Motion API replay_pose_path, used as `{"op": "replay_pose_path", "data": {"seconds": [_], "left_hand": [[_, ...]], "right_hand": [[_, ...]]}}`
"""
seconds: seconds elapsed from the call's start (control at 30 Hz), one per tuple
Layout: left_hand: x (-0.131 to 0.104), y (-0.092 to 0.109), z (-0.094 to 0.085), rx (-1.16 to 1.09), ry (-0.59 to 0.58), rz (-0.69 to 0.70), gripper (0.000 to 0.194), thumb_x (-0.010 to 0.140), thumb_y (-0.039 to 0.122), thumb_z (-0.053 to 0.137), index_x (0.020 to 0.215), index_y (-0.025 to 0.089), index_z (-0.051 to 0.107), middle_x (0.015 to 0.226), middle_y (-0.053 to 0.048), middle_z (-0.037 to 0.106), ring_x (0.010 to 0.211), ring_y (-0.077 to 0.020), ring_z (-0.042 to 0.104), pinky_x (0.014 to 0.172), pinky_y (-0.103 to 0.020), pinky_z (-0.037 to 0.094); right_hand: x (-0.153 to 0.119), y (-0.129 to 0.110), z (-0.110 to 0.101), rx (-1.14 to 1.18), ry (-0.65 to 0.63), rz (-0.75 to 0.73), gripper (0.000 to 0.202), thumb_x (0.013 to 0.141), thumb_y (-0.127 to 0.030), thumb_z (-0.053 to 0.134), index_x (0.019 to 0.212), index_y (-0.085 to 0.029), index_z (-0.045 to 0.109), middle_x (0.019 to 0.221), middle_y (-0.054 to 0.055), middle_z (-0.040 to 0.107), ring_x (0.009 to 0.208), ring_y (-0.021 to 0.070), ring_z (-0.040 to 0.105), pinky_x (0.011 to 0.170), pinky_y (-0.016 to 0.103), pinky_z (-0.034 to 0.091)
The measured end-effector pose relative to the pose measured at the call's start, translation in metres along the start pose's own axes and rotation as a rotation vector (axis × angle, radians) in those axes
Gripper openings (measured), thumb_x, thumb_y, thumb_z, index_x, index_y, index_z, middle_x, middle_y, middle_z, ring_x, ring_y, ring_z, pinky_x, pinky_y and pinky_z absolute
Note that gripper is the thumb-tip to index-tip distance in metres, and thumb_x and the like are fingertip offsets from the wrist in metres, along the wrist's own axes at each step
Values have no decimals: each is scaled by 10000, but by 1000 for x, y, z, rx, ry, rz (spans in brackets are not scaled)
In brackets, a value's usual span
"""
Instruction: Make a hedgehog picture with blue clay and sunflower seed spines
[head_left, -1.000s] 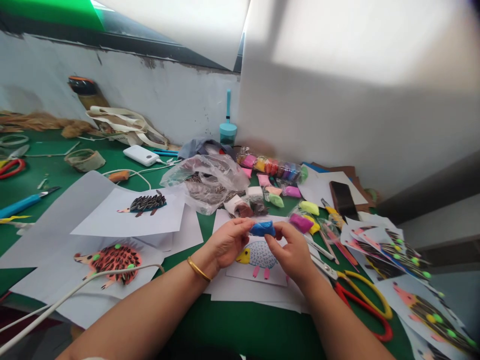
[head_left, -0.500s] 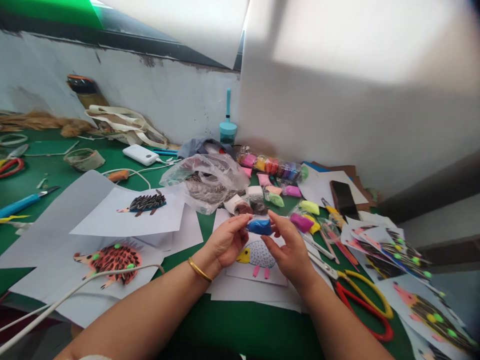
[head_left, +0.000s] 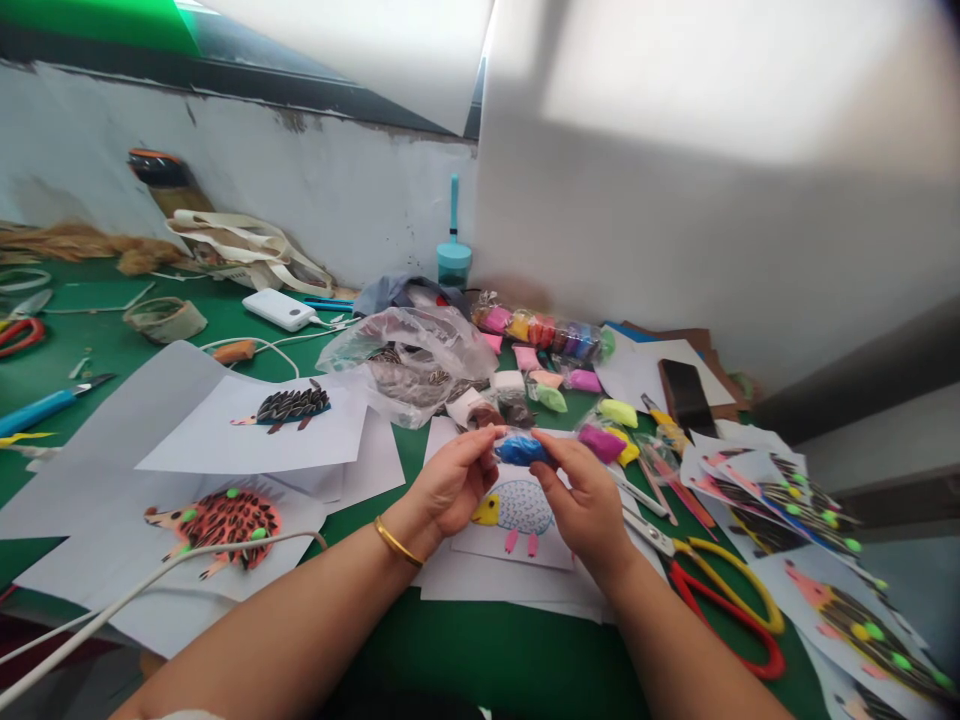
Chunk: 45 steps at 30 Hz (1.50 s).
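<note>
Left hand (head_left: 454, 492) had thumb & fingers pinched on the left end of a blue packet (head_left: 517, 449), and the right hand (head_left: 589, 500) was clamped on its other end; packet was nr ctr of frame, held over the upper part of a drawing (head_left: 519, 508) of a yellow-faced animal w/ pink legs. Packet was prob. light and soft, squashy like clay in thin film, so it'd dent under a hard squeeze rather than snap; the wrap looked shiny, maybe a bit slippery, and might tear. Best hold was prob. at the two ends, w/ a gentle pinch, w/o mashing the middle. Containers: a see-through bag (head_left: 409, 325), above the hands & a bit left, had dark striped bits (head_left: 439, 378) in it, prob. seeds; a long wrapper (head_left: 544, 330), right of upper ctr, held a row of lumps in pink, yellow, red, purple, blue etc. Small packets (head_left: 550, 397), pink, green, yellow & purple, lay below that. Blue cup (head_left: 454, 262) showed against the wall (head_left: 375, 200), upper ctr; contents unclear. Dark-lidded bottle (head_left: 169, 180) showed upper left, contents ditto.
</note>
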<state>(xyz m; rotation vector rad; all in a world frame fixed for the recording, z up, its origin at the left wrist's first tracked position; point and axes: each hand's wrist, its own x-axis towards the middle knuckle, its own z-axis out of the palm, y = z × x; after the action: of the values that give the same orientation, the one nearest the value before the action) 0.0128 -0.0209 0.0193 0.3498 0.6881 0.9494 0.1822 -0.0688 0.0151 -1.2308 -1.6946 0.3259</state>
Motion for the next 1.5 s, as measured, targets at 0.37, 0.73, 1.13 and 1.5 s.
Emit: {"op": "replay_pose_path", "data": {"seconds": [0.37,0.73,1.13,1.5], "left_hand": [[2,-1,-3,177,-16,83,275,698,358,819,846,156,705,633,49,494,589,-50,443,582,-189,362],[1,5,-5,908,-133,591,178,824,343,690,841,171,732,907,-62,672,890,-192,611,820,-325,474],[-4,-1,-7,1132,-80,894,136,915,256,567,823,172,621,827,-26,594,810,-151,552,748,-295,438],[-3,-1,-4,942,-149,594,185,867,322,615,929,157,673,845,-41,655,652,-126,617,631,-274,515]], "right_hand": [[-4,8,6,293,119,272,252,868,-306,670,1103,-223,636,926,54,696,803,202,683,736,382,591],[-5,11,2,289,91,263,274,885,-338,656,1138,-234,640,988,59,686,870,211,668,787,408,564],[0,1,6,454,137,305,158,853,-337,697,936,-208,662,814,27,693,722,175,674,677,342,579],[-3,10,5,338,72,294,182,899,-378,629,1010,-235,653,962,44,670,875,196,643,784,358,542]]}}
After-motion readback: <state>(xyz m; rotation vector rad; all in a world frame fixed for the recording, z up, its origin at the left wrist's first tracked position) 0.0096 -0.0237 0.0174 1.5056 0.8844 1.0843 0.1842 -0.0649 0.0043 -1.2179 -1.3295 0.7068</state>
